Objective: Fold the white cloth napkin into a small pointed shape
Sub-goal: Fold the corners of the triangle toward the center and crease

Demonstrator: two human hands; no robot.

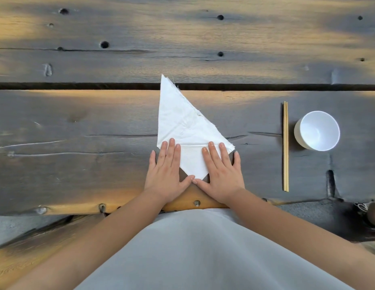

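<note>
The white cloth napkin (182, 126) lies flat on the dark wooden table, folded into a pointed shape. One long point reaches away from me across the gap between planks, and a shorter point faces me. A horizontal crease crosses it near my fingertips. My left hand (166, 174) rests flat, fingers spread, on the napkin's lower left edge. My right hand (221, 174) lies flat on the lower right edge. The two thumbs nearly touch just below the near point. Neither hand grips the cloth; both press down on it.
A pair of wooden chopsticks (285, 146) lies lengthwise to the right of the napkin. Beyond them stands a white bowl (317, 130). A dark gap (77, 86) runs between the table planks. The table's front edge (196, 203) is just below my wrists.
</note>
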